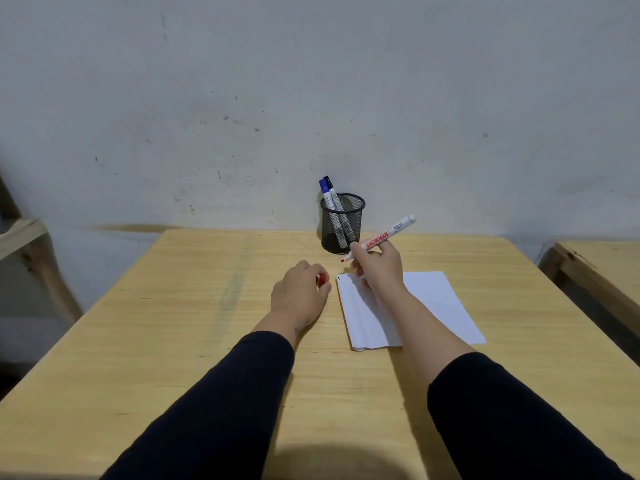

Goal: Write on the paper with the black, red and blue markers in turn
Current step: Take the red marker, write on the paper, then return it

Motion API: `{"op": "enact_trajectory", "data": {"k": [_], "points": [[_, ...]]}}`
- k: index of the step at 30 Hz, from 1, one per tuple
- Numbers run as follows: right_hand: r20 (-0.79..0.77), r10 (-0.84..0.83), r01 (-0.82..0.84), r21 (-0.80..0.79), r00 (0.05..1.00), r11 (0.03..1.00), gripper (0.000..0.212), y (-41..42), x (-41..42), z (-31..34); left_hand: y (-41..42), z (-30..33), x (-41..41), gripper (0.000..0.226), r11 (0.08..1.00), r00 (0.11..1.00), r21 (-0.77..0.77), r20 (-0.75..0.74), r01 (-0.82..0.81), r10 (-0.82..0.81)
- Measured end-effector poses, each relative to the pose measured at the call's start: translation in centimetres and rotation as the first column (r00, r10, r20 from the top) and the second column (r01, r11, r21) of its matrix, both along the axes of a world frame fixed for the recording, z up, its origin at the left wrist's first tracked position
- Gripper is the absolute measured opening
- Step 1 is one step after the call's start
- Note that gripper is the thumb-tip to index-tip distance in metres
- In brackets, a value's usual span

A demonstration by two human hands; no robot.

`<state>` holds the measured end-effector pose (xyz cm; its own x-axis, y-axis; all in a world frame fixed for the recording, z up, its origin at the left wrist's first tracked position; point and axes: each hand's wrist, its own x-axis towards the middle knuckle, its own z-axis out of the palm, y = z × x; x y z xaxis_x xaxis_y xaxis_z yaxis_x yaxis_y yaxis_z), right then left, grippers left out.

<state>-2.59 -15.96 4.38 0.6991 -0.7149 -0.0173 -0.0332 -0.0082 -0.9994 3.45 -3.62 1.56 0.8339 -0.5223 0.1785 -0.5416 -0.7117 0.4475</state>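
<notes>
Left hand (299,289) on the table (173,341), fingers curled around what looks like the red cap (322,279) — partly hidden. Right hand (379,263) pinches the uncapped red marker (384,237) mid-barrel, tip just above the paper (433,299) — light, rigid, slick; thin sheet may slide.

red cap (322,279) mostly hidden in left hand (299,289); paper (429,306) partly covered by right forearm

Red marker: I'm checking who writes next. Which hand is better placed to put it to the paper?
Right hand: it grips the uncapped red marker, tip down above the paper. Left hand holds the red cap.
</notes>
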Motion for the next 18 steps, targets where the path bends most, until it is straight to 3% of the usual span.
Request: {"op": "enact_trajectory", "data": {"k": [3, 7, 12, 18], "points": [[0.041, 0.037, -0.038, 0.03, 0.998, 0.999, 0.007, -0.1, 0.6, -0.3, 0.1, -1.3, -0.3, 0.058, 0.998, 0.995, -0.03, 0.082, -0.059, 0.061], [0.09, 0.103, -0.111, 0.088, 0.991, 0.99, 0.01, -0.5, 0.9, -0.9, 0.1, -1.9, -0.5, 0.098, 0.991, 0.997, 0.115, 0.041, -0.067, 0.062], [0.031, 0.07, -0.068, -0.077, 0.997, 0.995, 0.039, -0.7, 1.3, -2.6, -0.3, -2.0, 0.2, 0.104, 0.967, 0.999, 0.251, -0.02, -0.04, 0.046], [-0.065, -0.03, 0.011, -0.27, 0.997, 0.963, 0.038, -0.9, 2.0, -3.4, -0.4, -2.2, 0.5, 0.103, 0.953, 0.999, 0.302, -0.006, -0.031, 0.035]]}}
